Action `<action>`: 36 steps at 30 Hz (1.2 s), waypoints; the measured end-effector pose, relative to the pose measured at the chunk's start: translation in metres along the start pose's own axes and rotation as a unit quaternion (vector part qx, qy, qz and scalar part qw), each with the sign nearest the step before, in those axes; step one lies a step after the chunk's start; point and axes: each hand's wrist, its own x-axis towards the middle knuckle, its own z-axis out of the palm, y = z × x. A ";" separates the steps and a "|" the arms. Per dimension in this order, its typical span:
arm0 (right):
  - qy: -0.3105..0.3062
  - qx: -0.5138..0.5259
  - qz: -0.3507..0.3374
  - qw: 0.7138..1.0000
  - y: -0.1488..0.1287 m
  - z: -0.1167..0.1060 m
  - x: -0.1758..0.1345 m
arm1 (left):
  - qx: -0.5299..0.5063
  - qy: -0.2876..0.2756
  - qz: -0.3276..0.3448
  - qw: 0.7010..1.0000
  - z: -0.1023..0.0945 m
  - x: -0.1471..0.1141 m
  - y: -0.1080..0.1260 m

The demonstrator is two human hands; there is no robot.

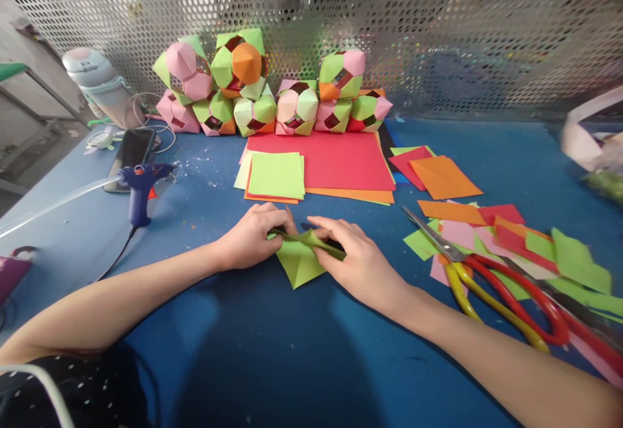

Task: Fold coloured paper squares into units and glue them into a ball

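Between my hands is a green sheet of origami paper point(300, 262), partly folded, with one corner pointing toward me. My left hand point(257, 233) pinches its left side between thumb and fingers. On the other side my right hand point(357, 256) grips the raised fold, fingers over the top and thumb below. Just beyond them lies a stack of square papers point(277, 175) with green uppermost, resting on larger red sheets point(345, 162). Folded paper balls point(296, 106) in green, pink and orange are piled in two tiers at the back.
Scissors point(455, 252) with red and yellow handles lie among paper scraps point(516, 233) at right, near loose orange squares point(445, 178). At left are a blue glue gun point(141, 194), a phone point(131, 152) and a bottle point(100, 87). A perforated metal panel point(438, 45) closes off the back.
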 end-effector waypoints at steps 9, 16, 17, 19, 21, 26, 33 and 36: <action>0.000 -0.140 -0.174 0.975 -0.001 -0.003 0.000 | 0.043 -0.039 0.072 0.996 -0.003 0.000 -0.004; 0.031 -0.239 -0.238 0.941 -0.002 -0.010 -0.001 | 0.103 -0.072 0.143 0.982 -0.014 0.003 -0.014; 0.030 -0.245 -0.239 0.939 -0.002 -0.010 -0.001 | 0.108 -0.076 0.145 0.981 -0.016 0.003 -0.015; 0.025 -0.249 -0.238 0.938 -0.002 -0.010 0.000 | 0.104 -0.081 0.143 0.981 -0.019 0.004 -0.016; 0.030 -0.243 -0.228 0.942 -0.001 -0.008 0.000 | 0.078 -0.089 0.125 0.985 -0.020 0.005 -0.016; 0.093 -0.121 -0.133 0.979 0.000 -0.004 -0.001 | -0.084 0.030 -0.034 0.995 -0.012 0.003 -0.010; 0.053 0.175 0.116 0.976 -0.008 -0.006 -0.001 | -0.515 0.150 -0.253 0.805 0.003 0.000 0.017; 0.039 0.222 0.137 0.965 -0.009 -0.005 -0.002 | -0.584 0.108 -0.258 0.762 0.007 -0.003 0.027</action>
